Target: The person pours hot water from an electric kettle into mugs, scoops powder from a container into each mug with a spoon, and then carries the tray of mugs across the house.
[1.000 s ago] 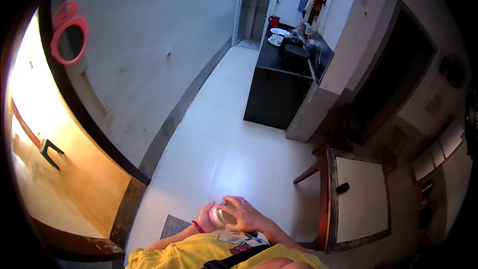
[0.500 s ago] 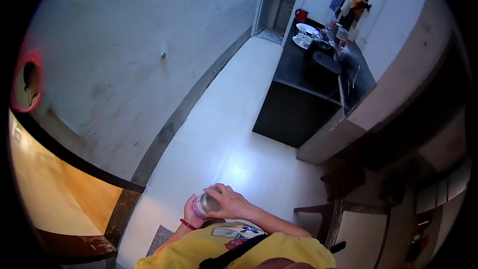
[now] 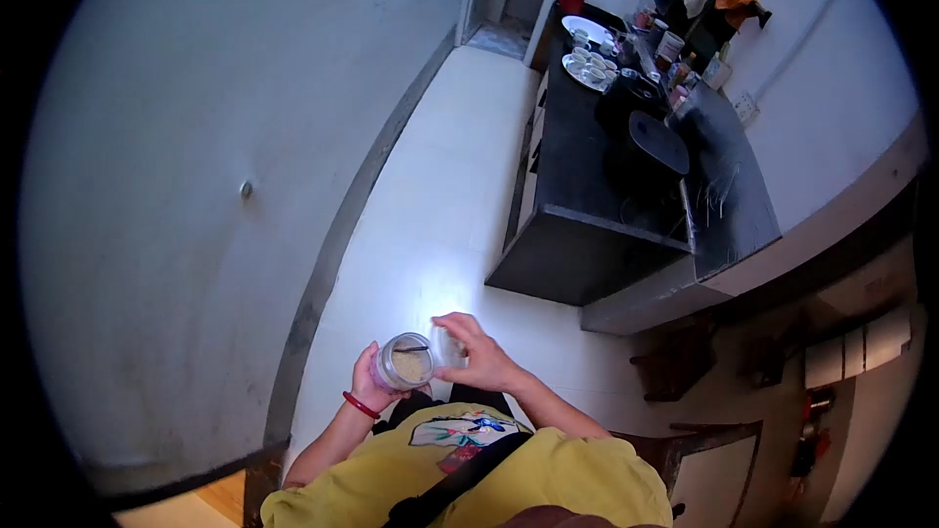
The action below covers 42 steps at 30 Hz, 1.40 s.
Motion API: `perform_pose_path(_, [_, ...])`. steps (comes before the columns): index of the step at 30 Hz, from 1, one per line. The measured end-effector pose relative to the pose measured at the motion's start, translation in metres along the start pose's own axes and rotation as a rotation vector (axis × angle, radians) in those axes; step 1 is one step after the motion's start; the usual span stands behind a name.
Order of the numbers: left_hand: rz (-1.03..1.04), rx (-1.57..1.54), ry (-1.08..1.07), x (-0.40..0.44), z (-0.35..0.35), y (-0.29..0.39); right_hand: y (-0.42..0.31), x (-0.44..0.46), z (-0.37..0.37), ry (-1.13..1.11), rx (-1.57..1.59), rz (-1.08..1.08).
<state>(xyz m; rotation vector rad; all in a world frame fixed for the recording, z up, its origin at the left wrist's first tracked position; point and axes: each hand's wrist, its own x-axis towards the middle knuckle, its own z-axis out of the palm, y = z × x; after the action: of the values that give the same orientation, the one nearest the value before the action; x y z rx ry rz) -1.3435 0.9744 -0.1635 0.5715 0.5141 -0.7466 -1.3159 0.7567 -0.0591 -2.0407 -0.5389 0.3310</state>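
Hands [image 3: 481,356]: 2. Jar [image 3: 409,360]: 1. Bracelet [image 3: 361,406]: 1. Counter [image 3: 575,171]: 1. White plates [image 3: 581,25]: 2 (cups [image 3: 597,75] on them look too small to count surely).

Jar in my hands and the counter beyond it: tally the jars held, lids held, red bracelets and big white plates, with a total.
Jar, open, in the left hand: 1
Lid, in the right hand: 1
Red bracelet: 1
White plates: 2
Total: 5
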Motion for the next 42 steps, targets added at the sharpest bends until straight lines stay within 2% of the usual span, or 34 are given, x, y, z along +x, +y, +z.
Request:
perform_pose_path(1, [-0.006, 0.04, -0.064, 0.018, 0.005, 0.018, 0.013, 0.012, -0.012, 0.096, 0.083, 0.115])
perform_pose_path(3, [-0.027, 0.036, 0.009, 0.053, 0.026, 0.047, 0.059, 0.036, -0.03, 0.143, 0.135, 0.179])
perform_pose_path(5, [-0.047, -0.02, 0.036, 0.094, 0.042, 0.073, 0.104, 0.064, -0.05, 0.278, 0.331, 0.346])
perform_pose_path(6, [-0.05, 0.001, -0.021, 0.117, 0.042, 0.084, 0.117, 0.076, -0.064, 0.296, 0.324, 0.453])
perform_pose_path(9, [-0.008, 0.012, -0.069, 0.181, 0.065, 0.121, 0.186, 0.124, -0.1, 0.361, 0.347, 0.504])
perform_pose_path(10, [-0.06, -0.098, -0.094, 0.199, 0.072, 0.136, 0.216, 0.142, -0.111, 0.367, 0.181, 0.496])
perform_pose_path(11, [-0.078, -0.084, -0.073, 0.211, 0.089, 0.156, 0.225, 0.163, -0.127, 0.374, 0.208, 0.512])
perform_pose_path(13, [-0.015, 0.07, 0.07, 0.233, 0.119, 0.183, 0.245, 0.201, -0.161, 0.363, 0.119, 0.596])
perform_pose_path(14, [-0.079, -0.089, -0.096, 0.26, 0.104, 0.197, 0.255, 0.222, -0.182, 0.311, 0.088, 0.629])
perform_pose_path(19, [-0.008, -0.112, -0.156, 0.329, 0.145, 0.265, 0.307, 0.305, -0.262, 0.326, -0.004, 0.635])
perform_pose_path(21, [-0.017, -0.154, -0.18, 0.36, 0.158, 0.293, 0.328, 0.338, -0.291, 0.329, -0.076, 0.754])
perform_pose_path(25, [-0.072, -0.172, -0.2, 0.433, 0.166, 0.346, 0.401, 0.388, -0.34, 0.391, -0.239, 0.822])
perform_pose_path(27, [-0.093, -0.099, -0.155, 0.472, 0.183, 0.385, 0.424, 0.415, -0.373, 0.427, -0.271, 0.88])
perform_pose_path(29, [-0.079, -0.054, -0.245, 0.51, 0.2, 0.425, 0.448, 0.44, -0.398, 0.462, -0.306, 0.947])
perform_pose_path(30, [-0.048, 0.025, -0.127, 0.527, 0.213, 0.445, 0.465, 0.451, -0.412, 0.502, -0.373, 0.993])
perform_pose_path(33, [-0.141, 0.009, -0.208, 0.585, 0.246, 0.502, 0.485, 0.488, -0.458, 0.59, -0.439, 1.094])
perform_pose_path(36, [-0.193, 0.157, -0.128, 0.642, 0.289, 0.549, 0.515, 0.504, -0.486, 0.693, -0.49, 1.15])
perform_pose_path(42, [-0.34, 0.223, -0.165, 0.756, 0.39, 0.586, 0.541, 0.531, -0.555, 0.76, -0.474, 1.281])
